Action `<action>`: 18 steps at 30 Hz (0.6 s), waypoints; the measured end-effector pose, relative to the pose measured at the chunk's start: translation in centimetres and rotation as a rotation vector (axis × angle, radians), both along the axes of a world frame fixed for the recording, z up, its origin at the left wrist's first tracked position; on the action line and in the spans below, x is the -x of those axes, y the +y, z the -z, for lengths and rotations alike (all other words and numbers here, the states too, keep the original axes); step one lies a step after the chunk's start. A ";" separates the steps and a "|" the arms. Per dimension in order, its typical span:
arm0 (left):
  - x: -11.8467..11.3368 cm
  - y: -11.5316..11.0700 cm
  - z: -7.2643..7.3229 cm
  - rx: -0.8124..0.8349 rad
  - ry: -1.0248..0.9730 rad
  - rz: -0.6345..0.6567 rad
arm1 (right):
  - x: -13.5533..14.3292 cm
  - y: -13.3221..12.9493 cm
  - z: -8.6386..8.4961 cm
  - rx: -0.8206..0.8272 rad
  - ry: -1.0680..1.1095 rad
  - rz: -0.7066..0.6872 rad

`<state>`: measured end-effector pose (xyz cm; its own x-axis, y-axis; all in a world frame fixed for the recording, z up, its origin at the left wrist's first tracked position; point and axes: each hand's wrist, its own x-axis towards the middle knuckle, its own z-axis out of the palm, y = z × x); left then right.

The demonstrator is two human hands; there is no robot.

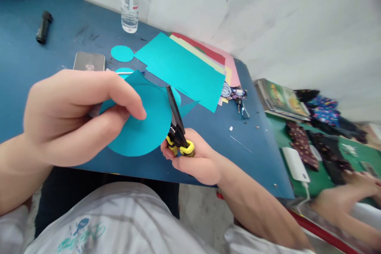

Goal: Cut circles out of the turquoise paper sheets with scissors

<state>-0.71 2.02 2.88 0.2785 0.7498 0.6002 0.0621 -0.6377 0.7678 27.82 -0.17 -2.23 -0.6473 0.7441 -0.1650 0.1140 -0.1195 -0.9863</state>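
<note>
A turquoise paper piece (149, 127) with a rounded lower edge is pinched between the thumb and forefinger of my left hand (80, 117). Around the yellow and black handles of the scissors (177, 121), the fingers of my right hand (196, 158) are closed. The dark blades point up and lie along the right edge of the paper. A pointed turquoise strip sticks out to the right behind the blades. Part of the paper is hidden behind my left fingers.
Turquoise sheets (184, 67) lie over coloured paper on the blue table (238, 158). Beyond are a cut turquoise oval (122, 53), a phone (89, 61), a water bottle (129, 4) and a black cylinder (44, 27). At right, another person's arms (342, 202) rest by a green table.
</note>
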 end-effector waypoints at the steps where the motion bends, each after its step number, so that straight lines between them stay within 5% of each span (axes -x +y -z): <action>1: 0.1 0.0 0.0 0.009 0.052 -0.003 | 0.0 0.0 0.0 0.001 -0.003 -0.001; 18: 0.6 -0.4 0.4 0.044 0.136 -0.079 | -0.1 0.0 0.1 -0.004 -0.004 -0.015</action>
